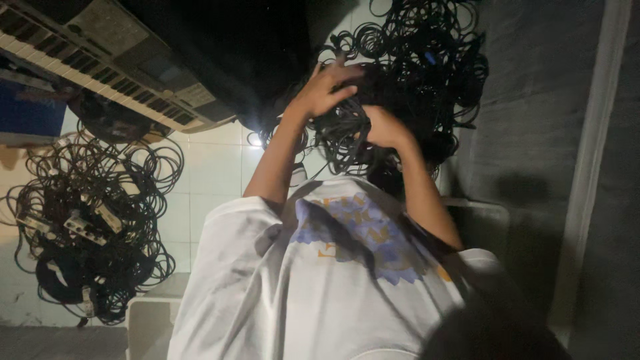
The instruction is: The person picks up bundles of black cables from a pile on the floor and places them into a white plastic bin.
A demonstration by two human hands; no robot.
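A big tangle of black cables lies on the white tiled floor in front of me. My left hand rests on the near side of the tangle with its fingers spread, and I see nothing gripped in it. My right hand is curled around a bunch of the cables just right of it. Both bare forearms come out of the short sleeves of my white T-shirt, which has a blue and orange print.
An electronic keyboard stands at the upper left. Below it lies a second heap of black cables with power strips. A grey wall runs along the right. A pale box edge sits at the lower left. The light is dim.
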